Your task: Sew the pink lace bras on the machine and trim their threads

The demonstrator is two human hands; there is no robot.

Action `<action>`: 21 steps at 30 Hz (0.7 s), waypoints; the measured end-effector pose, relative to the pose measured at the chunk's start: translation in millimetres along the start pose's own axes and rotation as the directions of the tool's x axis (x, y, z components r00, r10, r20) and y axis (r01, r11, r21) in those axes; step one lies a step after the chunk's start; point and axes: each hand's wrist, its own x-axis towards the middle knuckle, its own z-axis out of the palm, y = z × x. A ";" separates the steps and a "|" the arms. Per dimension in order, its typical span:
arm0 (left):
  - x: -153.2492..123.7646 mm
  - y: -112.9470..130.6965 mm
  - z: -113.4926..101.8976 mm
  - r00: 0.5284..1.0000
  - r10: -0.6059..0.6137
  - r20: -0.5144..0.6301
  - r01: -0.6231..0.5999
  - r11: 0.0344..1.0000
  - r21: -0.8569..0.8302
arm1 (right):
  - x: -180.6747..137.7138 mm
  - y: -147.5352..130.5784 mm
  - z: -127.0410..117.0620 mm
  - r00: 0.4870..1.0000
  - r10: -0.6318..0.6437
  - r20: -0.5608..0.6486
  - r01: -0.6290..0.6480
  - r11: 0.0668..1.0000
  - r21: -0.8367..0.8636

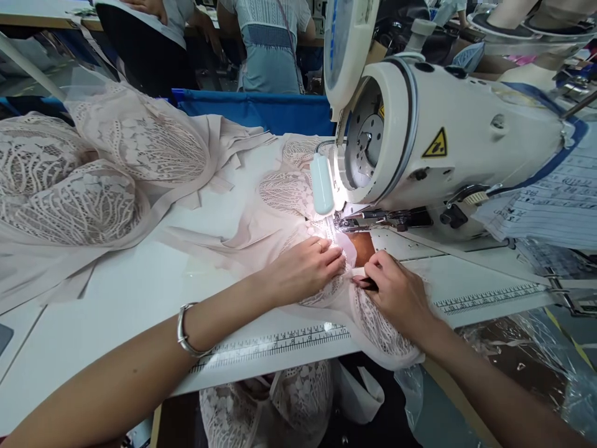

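Behind the white table (140, 286) are other people (270, 56). In the head view, the lace garment (379, 323) lies by the sewing machine (480, 137), partly over the table edge. Left hand (310, 267) rests on it, fingers bent, grip unclear; right hand (396, 289), nearly closed, pinches its border.

Table (140, 286): smooth white top, slightly glossy. Garment (375, 318) over the front edge: matt cloth, rough openwork lace, smooth band. Pile (84, 205) at left edge: same lace, matt cloth. Sewing machine (485, 137) toward right edge: smooth, glossy paint; disc (362, 155) inside its head bare metal. Lamp (321, 183): smooth plastic. Note (545, 199), right end: matt lined paper. Bin (261, 112) past far edge: matt blue cloth. Bangle (183, 330): polished metal. Wrap (536, 348) below front edge, right: clear, crinkled, shiny plastic.
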 end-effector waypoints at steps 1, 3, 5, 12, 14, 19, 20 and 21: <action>0.3 0.9 -0.5 1.000 -0.004 0.004 0.004 1.000 0.016 | -2.6 1.7 2.5 0.999 -0.038 -0.027 0.038 0.999 -0.004; 1.0 1.6 -1.8 1.000 -0.016 0.007 0.016 0.999 0.045 | -1.6 8.3 5.8 0.995 -0.092 -0.039 0.092 0.996 0.001; 1.9 1.0 -2.9 1.000 -0.007 0.016 0.006 0.998 0.068 | 6.1 16.9 5.5 0.997 -0.073 0.028 0.072 0.997 0.017; 1.7 -4.3 -0.4 0.997 0.042 -0.072 -0.041 0.999 0.020 | 42.8 24.8 -8.6 0.919 0.016 0.393 0.001 0.999 -0.042; 1.1 -5.2 0.4 0.996 0.037 -0.080 -0.038 0.999 -0.015 | 48.6 21.9 -9.4 0.910 0.020 0.414 0.001 0.999 -0.050; 1.2 -5.9 -1.8 0.998 -0.032 -0.050 0.030 0.998 -0.048 | 55.4 20.3 -7.4 0.914 -0.006 0.405 0.031 0.998 -0.054; 1.1 -6.2 -2.7 0.999 -0.036 -0.040 0.035 0.999 -0.037 | 55.8 21.1 -6.7 0.921 -0.027 0.388 0.046 0.998 -0.040; 0.8 -6.7 -3.6 0.999 -0.035 -0.029 0.035 0.999 -0.022 | 56.0 22.1 -6.0 0.929 -0.050 0.367 0.062 0.998 -0.021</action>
